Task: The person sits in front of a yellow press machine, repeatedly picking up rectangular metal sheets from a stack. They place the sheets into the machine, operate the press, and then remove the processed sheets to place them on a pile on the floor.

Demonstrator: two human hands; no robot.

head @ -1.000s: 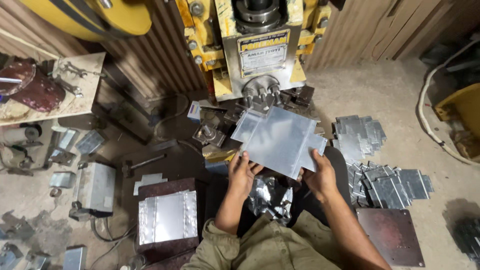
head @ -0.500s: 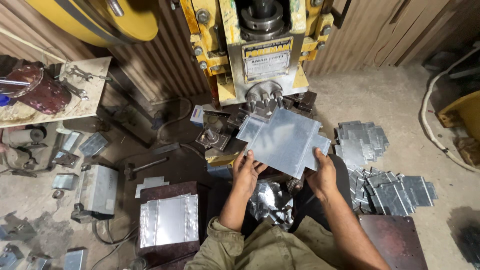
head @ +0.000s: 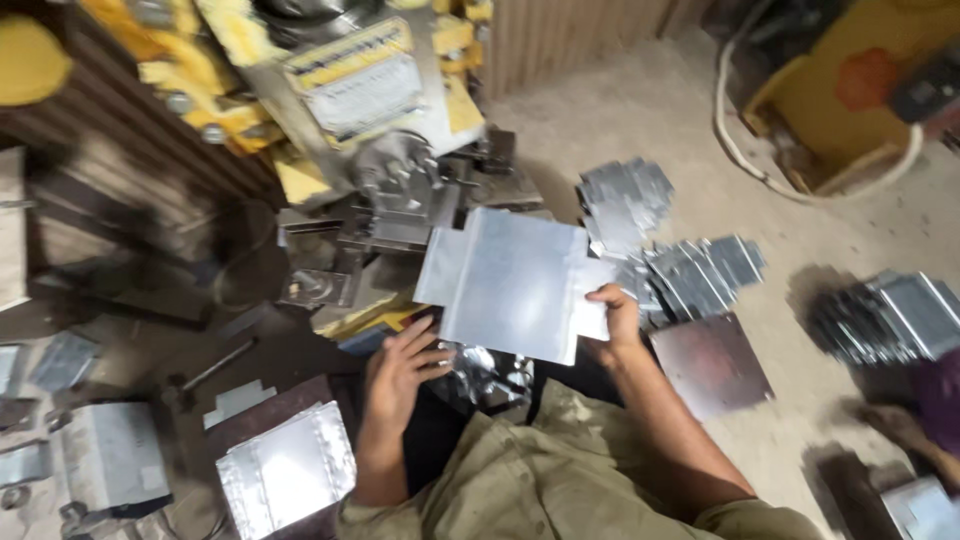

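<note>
- Metal sheet [head: 510, 285] sits before the yellow press [head: 400, 170], above our lap.
- Right hand [head: 612, 322] fingers pinch its edge; left hand [head: 398, 375] fingers hang released below.
- We judge this the feeding step; next calls for squaring the sheet under the die.

- One big notched metal sheet [head: 515, 285] is held up by two hands, left hand [head: 398, 375] and right hand [head: 615, 318]
- One yellow press [head: 350, 100] is seen
- Three piles of cut pieces [head: 622, 200] are spotted on the floor
- One flat brown plate [head: 712, 365]

The metal sheet [head: 515, 285] hides the right hand's [head: 612, 322] fingers; the yellow press [head: 330, 90] at twelve o'clock is cut off; piles at three o'clock [head: 885, 315] blur.
</note>
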